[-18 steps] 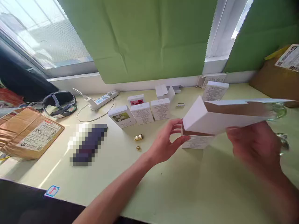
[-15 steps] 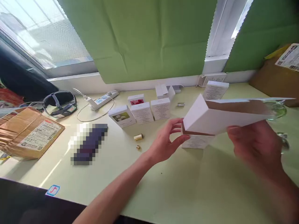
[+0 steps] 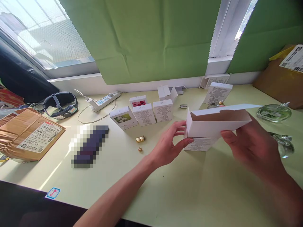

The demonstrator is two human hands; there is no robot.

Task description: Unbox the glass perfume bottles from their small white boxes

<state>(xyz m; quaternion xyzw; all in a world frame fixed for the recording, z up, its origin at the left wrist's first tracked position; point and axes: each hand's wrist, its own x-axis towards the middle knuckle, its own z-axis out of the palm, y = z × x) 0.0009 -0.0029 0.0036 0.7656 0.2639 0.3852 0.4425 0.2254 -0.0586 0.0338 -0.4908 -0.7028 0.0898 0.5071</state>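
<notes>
My left hand (image 3: 169, 144) is wrapped round the left side of a white printed box (image 3: 201, 145) on the table. My right hand (image 3: 257, 149) grips a white cardboard sleeve (image 3: 213, 126) from its right end. The sleeve lies over the top of the box, touching it, with its open side and brown inside facing up. To the right are a clear glass bottle (image 3: 274, 113) and a second glass bottle (image 3: 285, 146), partly behind my right hand. Left of my left hand lie a gold cap (image 3: 140, 139) and a small gold ring piece (image 3: 139, 149).
Several white boxes (image 3: 144, 115) stand at the middle back, near a silver cap (image 3: 183, 106). Another white box (image 3: 219, 91) leans farther right. A large carton (image 3: 281, 82) is at right. A parcel (image 3: 40, 135), headset (image 3: 62, 105) and power strip (image 3: 104, 101) are at left.
My right hand has brought the sleeve left and levelled it down onto the box. The glass bottles at the right show more now. My left hand stays in place.
</notes>
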